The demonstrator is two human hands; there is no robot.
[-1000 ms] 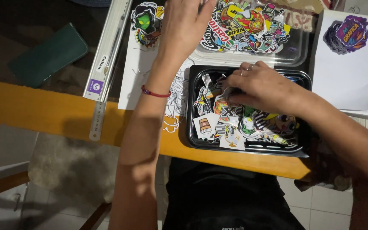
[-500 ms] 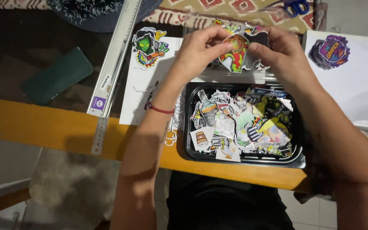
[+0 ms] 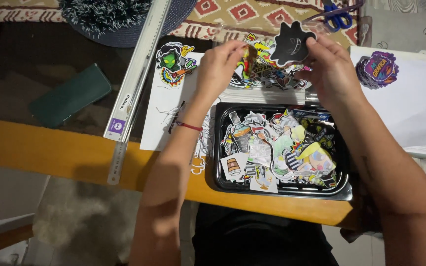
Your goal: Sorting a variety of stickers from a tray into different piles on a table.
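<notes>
Above the black plastic tray (image 3: 216, 148), both hands are raised over a clear lidded box of stickers (image 3: 272, 79). Left hand (image 3: 218, 66): fingers pressed together, pinching a small colourful sticker (image 3: 249, 55) at its edge. Right hand (image 3: 329, 69): thumb and forefinger pinch a black die-cut sticker with a white mark (image 3: 292, 43), held upright between the two hands, slightly toward the right one. A thin red bracelet (image 3: 188, 126) sits on the left wrist.

Tray sits at the near edge of the yellow-edged worktop (image 3: 50, 152), filled with a loose pile of cut-out stickers (image 3: 277, 150), some spilling at the front-left corner. Left of the tray: white sheet (image 3: 161, 116) with a green-faced character sticker (image 3: 171, 61) at its top. A long metal ruler (image 3: 136, 83) lies diagonally beside that sheet, and a dark green flat case (image 3: 70, 96) lies further left. Right of the tray: another white sheet (image 3: 410, 106) carrying a round purple sticker (image 3: 378, 69). Blue-handled scissors (image 3: 336, 17) lie at the far edge, on a patterned red cloth (image 3: 232, 15).
</notes>
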